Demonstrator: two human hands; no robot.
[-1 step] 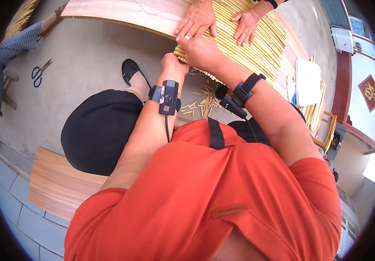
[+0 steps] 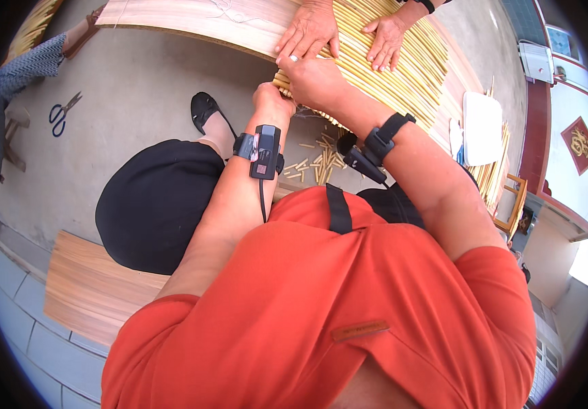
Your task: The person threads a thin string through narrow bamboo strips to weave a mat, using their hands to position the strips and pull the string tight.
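Note:
A mat of thin yellow sticks laid side by side lies on a wood-grain board. At its near left corner my left hand is closed around the stick ends, its fingertips mostly hidden. My right hand is closed just above and to the right, against the same corner. Whatever its fingers pinch is hidden from view. Another person's two hands press flat on the mat: one hand almost touches my right hand, the other hand rests farther right.
Cut stick pieces lie scattered on the floor below the mat. Dark-handled scissors are on the floor at left. A white tray sits at right over more sticks. Loose white thread trails on the board. Another person's leg shows at far left.

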